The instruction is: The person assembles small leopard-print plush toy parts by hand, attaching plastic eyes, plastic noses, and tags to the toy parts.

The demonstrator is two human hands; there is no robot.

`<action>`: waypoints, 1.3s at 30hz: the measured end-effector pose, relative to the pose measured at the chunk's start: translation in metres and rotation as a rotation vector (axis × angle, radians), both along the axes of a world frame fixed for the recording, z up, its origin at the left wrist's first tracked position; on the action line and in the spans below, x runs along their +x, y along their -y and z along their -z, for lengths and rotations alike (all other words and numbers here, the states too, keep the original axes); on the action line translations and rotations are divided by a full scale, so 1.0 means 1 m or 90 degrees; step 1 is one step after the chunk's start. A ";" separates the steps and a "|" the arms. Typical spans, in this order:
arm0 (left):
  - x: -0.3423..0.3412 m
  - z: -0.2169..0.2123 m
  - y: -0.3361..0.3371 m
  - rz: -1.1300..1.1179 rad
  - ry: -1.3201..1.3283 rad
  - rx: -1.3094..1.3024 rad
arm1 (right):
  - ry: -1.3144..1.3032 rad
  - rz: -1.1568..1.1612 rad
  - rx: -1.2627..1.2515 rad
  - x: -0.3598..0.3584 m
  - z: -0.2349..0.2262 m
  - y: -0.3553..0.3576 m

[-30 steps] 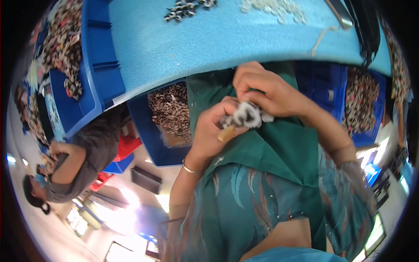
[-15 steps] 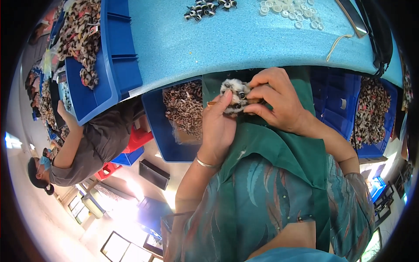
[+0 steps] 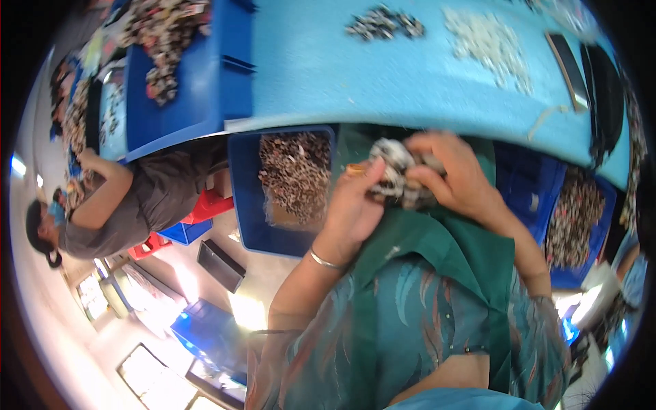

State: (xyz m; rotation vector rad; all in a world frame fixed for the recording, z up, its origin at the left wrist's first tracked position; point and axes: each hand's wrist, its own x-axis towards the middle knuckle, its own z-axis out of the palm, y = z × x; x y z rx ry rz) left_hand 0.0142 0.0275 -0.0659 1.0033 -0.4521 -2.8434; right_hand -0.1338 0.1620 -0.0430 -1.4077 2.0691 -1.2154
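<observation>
A small fluffy plush animal head [image 3: 391, 152], white, grey and black, is held over my green apron, just below the table's near edge. My left hand [image 3: 352, 213] is closed round its left side, the thumb pressed across its front. Against its right side my right hand [image 3: 459, 174] is closed, fingers bent and pinching it. Motion smears the plush and my right fingertips, so the exact grip is hard to see. On the blue table [image 3: 307, 82] lie small black-and-white pieces [image 3: 386, 24] and a spread of translucent round plastic caps [image 3: 488, 48].
Under the table, a blue bin [image 3: 247, 222] of spotted plush pieces [image 3: 295, 171] stands left of my lap; another filled bin [image 3: 574, 225] stands right. A blue tray [image 3: 184, 89] holds more plush. A phone [image 3: 568, 72] and black bag [image 3: 605, 102] lie right. A person [image 3: 150, 195] works at left.
The view has shifted, so the table and bins appear displaced. Both hands still hold the plush head; it appears turned, its eyes less plain, and my right hand is blurred by motion.
</observation>
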 end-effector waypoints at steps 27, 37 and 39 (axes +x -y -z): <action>0.012 -0.135 0.335 0.141 0.517 -1.264 | 0.059 -0.090 -0.141 -0.029 0.026 0.058; -0.011 -0.097 0.386 0.306 0.678 -1.215 | 0.071 -0.134 -0.180 -0.029 0.026 0.056; -0.005 -0.120 0.336 0.103 0.463 -1.260 | 0.104 -0.116 -0.164 -0.028 0.025 0.055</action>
